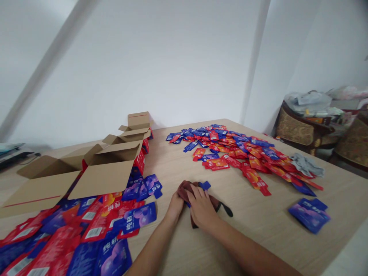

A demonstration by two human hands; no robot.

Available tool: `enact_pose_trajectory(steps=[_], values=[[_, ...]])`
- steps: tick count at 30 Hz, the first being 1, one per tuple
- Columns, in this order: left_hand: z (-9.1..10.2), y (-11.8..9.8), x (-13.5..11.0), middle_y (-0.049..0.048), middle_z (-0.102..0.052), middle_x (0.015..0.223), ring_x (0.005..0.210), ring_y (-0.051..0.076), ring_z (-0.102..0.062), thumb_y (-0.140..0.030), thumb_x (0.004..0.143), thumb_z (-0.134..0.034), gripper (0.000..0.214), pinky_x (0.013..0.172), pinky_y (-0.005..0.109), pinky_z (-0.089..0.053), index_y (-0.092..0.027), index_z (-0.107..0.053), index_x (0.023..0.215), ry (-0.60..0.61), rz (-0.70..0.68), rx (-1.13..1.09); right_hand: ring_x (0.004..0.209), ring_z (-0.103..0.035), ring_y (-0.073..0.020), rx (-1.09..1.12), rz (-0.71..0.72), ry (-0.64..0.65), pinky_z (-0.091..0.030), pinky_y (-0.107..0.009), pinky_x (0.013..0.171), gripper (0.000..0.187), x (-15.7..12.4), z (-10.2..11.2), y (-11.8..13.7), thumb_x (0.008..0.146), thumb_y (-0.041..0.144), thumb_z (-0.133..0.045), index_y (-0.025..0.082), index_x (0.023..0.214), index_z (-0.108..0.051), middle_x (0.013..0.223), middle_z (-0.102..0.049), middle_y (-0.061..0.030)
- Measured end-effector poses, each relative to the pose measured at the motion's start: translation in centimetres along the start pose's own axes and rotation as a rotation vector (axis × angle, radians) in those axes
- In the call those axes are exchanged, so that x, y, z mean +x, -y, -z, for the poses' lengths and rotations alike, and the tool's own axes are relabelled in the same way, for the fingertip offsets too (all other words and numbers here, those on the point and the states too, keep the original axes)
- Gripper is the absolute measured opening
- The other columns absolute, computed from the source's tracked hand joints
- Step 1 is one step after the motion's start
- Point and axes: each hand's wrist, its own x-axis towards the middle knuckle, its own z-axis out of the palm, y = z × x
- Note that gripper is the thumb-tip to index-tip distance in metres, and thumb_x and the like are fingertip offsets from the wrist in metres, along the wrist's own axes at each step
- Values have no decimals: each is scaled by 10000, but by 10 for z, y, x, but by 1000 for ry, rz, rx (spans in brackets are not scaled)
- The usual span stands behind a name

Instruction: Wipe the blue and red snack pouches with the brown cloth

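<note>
In the middle of the table lies a bunched brown cloth (pixel 184 187) with a black loop (pixel 227 209) at its right end. My right hand (pixel 202 205) is bent over this cloth, its fingers gripping and pressing it. Against the cloth's left edge, my left hand (pixel 176 204) is closed, with its fingertips hidden in the folds. Part of a blue pouch (pixel 205 186) shows from beneath the cloth, its spout end pointing away to the right. Most of that pouch is covered.
Open cardboard boxes (pixel 106 178) stand in a row at left. Before them lie many red and blue pouches (pixel 112 257). Another pouch heap (pixel 230 147) spreads at back right, beside a grey cloth (pixel 307 165). One blue pouch (pixel 309 214) lies apart at right. Chairs (pixel 297 128) stand beyond the table.
</note>
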Motion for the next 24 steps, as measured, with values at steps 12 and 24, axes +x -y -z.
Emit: enact_pose_trajectory(steps=[12,24], values=[[6,1,-4,63,-694,732,637,163,-623,-243,647,-616,232,649,301,-490,-107,-671,827,69,279,-314,1164,-370,-241,-114,-255,-51,-300,-371,943,497,14,17,-62,791,115,-396,215,1264,-510,1335,-440,-76],[8,-11,-10,85,-704,731,622,174,-634,-263,660,-669,254,618,294,-498,-95,-678,850,6,284,-397,1143,-383,-269,-208,-234,38,-311,-396,910,420,24,11,-63,810,156,-433,211,1207,-560,1292,-478,-105]])
